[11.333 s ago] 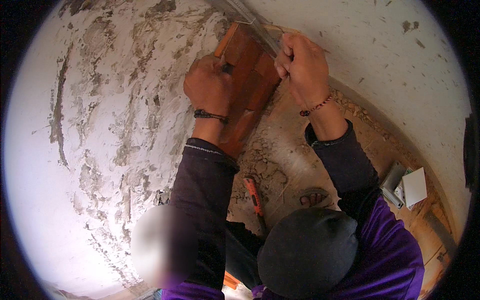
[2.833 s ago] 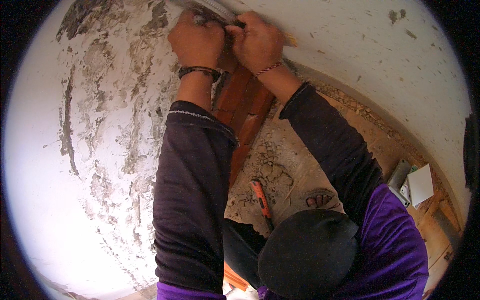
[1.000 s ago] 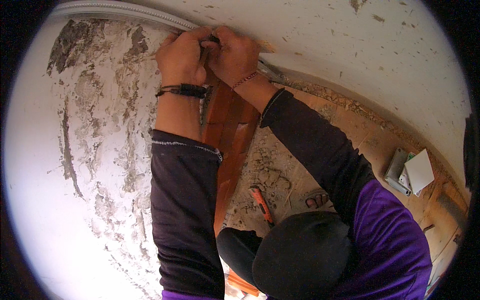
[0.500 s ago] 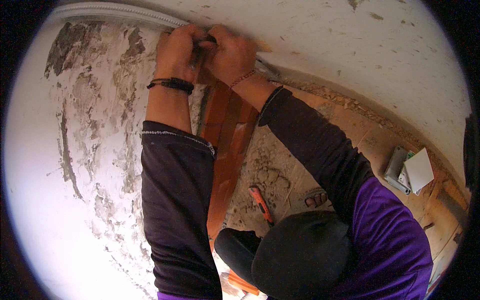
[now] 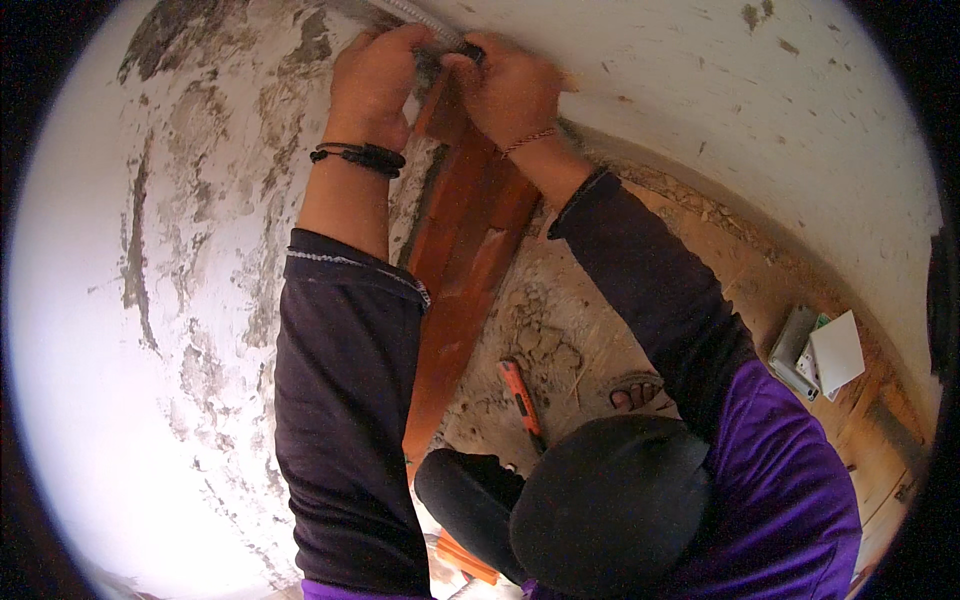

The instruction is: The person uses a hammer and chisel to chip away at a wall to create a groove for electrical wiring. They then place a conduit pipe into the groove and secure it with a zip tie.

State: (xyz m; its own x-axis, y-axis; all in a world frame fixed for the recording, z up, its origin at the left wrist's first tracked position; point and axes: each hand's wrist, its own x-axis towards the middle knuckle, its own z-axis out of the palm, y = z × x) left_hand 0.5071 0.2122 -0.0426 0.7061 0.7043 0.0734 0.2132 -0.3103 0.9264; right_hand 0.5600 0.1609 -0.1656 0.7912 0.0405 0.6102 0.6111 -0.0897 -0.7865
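At the top of the view, both hands work close together against the wall corner. My right hand point(image 5: 512, 92) is closed, thumb and fingers pinching a small black piece point(image 5: 470, 52); its exact kind is unclear. A whitish ribbed flexible conduit point(image 5: 428, 18) runs along the corner down to that piece. Beside it, my left hand point(image 5: 372, 88) has its fingers curled against the wall end of the conduit. What those fingers grip is hidden. Below the hands, a reddish-brown brick-like strip point(image 5: 465, 235) extends down between my forearms.
An orange utility knife point(image 5: 522, 402) lies on the rubble-strewn floor point(image 5: 620, 290), near a sandaled foot point(image 5: 637, 392). On the right sit a grey box and a white plate point(image 5: 838, 352). The left wall point(image 5: 200, 260) is patchy with peeling plaster. Another orange object point(image 5: 466, 556) lies low down.
The hands have moved slightly apart and shifted right in the picture as the view tilted. The black piece now shows more clearly at the right fingertips.
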